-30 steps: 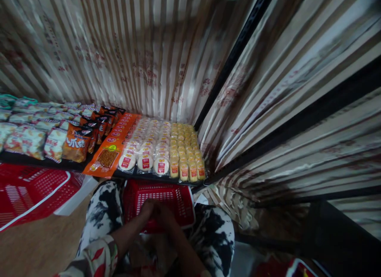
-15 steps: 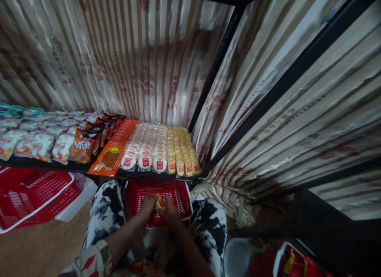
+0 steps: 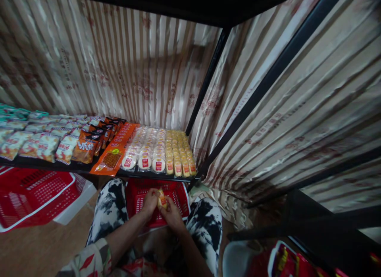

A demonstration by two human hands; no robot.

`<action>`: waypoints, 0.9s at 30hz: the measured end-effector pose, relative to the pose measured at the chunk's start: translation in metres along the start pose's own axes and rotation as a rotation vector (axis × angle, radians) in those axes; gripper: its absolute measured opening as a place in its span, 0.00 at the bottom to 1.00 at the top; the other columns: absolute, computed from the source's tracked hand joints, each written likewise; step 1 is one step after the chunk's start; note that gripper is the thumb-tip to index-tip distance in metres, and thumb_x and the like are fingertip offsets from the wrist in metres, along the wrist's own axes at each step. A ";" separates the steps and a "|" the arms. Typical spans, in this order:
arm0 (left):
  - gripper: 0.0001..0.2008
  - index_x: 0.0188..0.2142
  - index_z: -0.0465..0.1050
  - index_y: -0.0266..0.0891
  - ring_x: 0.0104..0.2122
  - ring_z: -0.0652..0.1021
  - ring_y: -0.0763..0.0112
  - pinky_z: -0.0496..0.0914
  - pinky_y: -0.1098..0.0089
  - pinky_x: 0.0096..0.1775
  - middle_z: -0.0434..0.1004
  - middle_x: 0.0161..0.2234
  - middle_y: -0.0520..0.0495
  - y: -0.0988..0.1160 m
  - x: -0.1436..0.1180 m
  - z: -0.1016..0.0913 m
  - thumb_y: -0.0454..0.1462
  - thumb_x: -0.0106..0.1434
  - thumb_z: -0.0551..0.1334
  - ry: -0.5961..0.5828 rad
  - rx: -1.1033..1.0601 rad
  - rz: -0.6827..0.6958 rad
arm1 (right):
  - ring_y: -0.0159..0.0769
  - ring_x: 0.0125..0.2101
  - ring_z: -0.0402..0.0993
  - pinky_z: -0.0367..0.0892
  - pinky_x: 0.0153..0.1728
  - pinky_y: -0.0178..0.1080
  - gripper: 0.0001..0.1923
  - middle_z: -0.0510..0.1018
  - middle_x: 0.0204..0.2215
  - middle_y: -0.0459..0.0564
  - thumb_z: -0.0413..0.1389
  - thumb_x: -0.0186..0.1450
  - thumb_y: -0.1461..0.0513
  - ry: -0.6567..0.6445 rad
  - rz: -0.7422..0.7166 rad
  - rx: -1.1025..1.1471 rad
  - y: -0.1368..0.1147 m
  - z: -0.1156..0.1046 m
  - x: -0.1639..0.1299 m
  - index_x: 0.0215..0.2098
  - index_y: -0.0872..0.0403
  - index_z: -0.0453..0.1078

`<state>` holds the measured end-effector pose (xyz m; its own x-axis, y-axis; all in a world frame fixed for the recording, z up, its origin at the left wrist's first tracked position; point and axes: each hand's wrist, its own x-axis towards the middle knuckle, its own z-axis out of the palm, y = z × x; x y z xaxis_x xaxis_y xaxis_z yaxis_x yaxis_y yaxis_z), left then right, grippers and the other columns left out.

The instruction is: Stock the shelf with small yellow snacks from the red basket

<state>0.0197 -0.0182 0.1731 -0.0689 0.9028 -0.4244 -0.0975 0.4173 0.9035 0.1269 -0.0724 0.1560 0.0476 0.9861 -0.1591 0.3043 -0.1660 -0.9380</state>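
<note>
Small yellow wrapped snack packet (image 3: pixel 162 199) sits pinched between both hands, held just above the red perforated plastic basket (image 3: pixel 178 195) wedged between the person's knees. Left hand (image 3: pixel 149 202) curled around its left side, right hand (image 3: pixel 172 214) closed on it from the right and below; fingers of the two touch around it.

To do this well, I'd say: grip by the film edges, don't crush the middle; it looks soft and the wrapper slick. Keep it low over the basket so a slip lands inside.

Materials outward: basket is rigid mesh plastic, white rim. Trousers (image 3: pixel 108 207) soft cloth, black-and-white blotched. Black flat shelf board (image 3: pixel 41 164) just beyond the knees carries tight rows: small yellow packets with red labels (image 3: pixel 178 156), round white cakes in clear film (image 3: pixel 145 150), flat orange pack (image 3: pixel 114 152), crinkly foil bags (image 3: pixel 38 138). Second red basket (image 3: pixel 32 193) on the wood floor, left. Glossy striped pleated curtain (image 3: pixel 119 70) behind a black metal frame (image 3: pixel 208 76).
</note>
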 end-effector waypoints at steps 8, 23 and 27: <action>0.04 0.26 0.67 0.39 0.23 0.72 0.73 0.66 0.74 0.28 0.70 0.22 0.54 0.010 -0.008 0.011 0.31 0.54 0.55 -0.039 0.003 0.064 | 0.39 0.40 0.76 0.69 0.44 0.42 0.22 0.78 0.40 0.49 0.55 0.53 0.58 0.012 -0.034 0.254 -0.004 -0.003 0.001 0.46 0.52 0.62; 0.07 0.23 0.67 0.38 0.25 0.72 0.72 0.65 0.73 0.29 0.71 0.21 0.52 0.032 -0.002 0.011 0.40 0.49 0.62 -0.029 -0.021 0.106 | 0.42 0.41 0.75 0.68 0.45 0.45 0.29 0.78 0.41 0.52 0.60 0.50 0.48 0.077 0.015 0.378 -0.011 -0.003 0.009 0.46 0.53 0.66; 0.10 0.23 0.68 0.38 0.24 0.71 0.73 0.65 0.73 0.28 0.71 0.21 0.53 0.034 0.000 0.015 0.43 0.48 0.62 -0.061 -0.067 0.126 | 0.43 0.43 0.74 0.69 0.45 0.44 0.30 0.77 0.43 0.53 0.54 0.54 0.42 0.118 0.017 0.381 -0.002 -0.006 0.017 0.46 0.54 0.67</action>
<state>0.0315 -0.0022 0.2042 -0.0249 0.9530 -0.3020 -0.1580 0.2945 0.9425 0.1328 -0.0557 0.1574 0.1654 0.9732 -0.1595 -0.0710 -0.1495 -0.9862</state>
